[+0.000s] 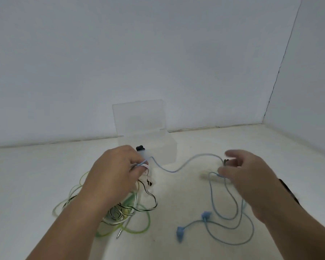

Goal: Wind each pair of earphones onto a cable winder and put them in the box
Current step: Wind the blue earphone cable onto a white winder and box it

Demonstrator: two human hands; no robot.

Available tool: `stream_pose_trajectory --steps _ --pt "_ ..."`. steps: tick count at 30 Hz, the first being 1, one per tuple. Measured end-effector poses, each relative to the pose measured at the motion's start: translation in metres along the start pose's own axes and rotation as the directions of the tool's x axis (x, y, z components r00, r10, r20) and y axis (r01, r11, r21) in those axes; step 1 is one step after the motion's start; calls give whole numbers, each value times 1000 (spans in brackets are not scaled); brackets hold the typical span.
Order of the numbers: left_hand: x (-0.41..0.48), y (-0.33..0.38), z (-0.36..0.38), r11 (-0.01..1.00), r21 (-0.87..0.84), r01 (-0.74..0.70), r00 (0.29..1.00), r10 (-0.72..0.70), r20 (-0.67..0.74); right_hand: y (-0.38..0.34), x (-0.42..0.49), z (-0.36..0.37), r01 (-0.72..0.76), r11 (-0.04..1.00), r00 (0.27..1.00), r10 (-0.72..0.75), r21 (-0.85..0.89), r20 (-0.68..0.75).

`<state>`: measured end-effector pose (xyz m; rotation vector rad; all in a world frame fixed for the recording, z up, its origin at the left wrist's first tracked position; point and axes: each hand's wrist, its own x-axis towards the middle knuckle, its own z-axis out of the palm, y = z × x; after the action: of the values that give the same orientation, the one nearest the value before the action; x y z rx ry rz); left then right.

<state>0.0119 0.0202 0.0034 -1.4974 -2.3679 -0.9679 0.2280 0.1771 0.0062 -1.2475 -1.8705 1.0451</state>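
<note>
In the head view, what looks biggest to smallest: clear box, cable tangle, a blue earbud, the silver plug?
1-2. Tangle of green, white and black cables and clear plastic box with raised lid: alike; the box lies farther off, so unranked.
3. Blue earbud.
4. Thin silver jack plug.

A plain indoor corner: two blank white walls (158, 53) meet at a dark cracked seam (279, 69) above a pale cream surface (233, 143). Whether home, office or lab cannot be told.
</note>
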Motion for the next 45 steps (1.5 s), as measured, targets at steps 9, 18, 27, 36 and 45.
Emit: stream_pose_trajectory --steps 9,18,27,36,45 --pt "-6 22 3 990 -134 -55 961 88 261 -7 -45 34 560 827 748 -481 -46 457" --pt "-11 23 5 997 -5 79 885 -68 461 -13 -34 26 344 906 892 -397 248 214" --pt "-3 -17 -14 943 192 272 860 -328 392 -23 -9 -15 2 438 998 -57 899 26" --pt "0 -34 -24 823 297 484 811 -550 200 -18 -3 -27 22 232 997 64 973 -38" --pt "-4 -6 -31 955 -106 277 919 -231 321 -26 -11 -18 -89 638 993 0 765 115"
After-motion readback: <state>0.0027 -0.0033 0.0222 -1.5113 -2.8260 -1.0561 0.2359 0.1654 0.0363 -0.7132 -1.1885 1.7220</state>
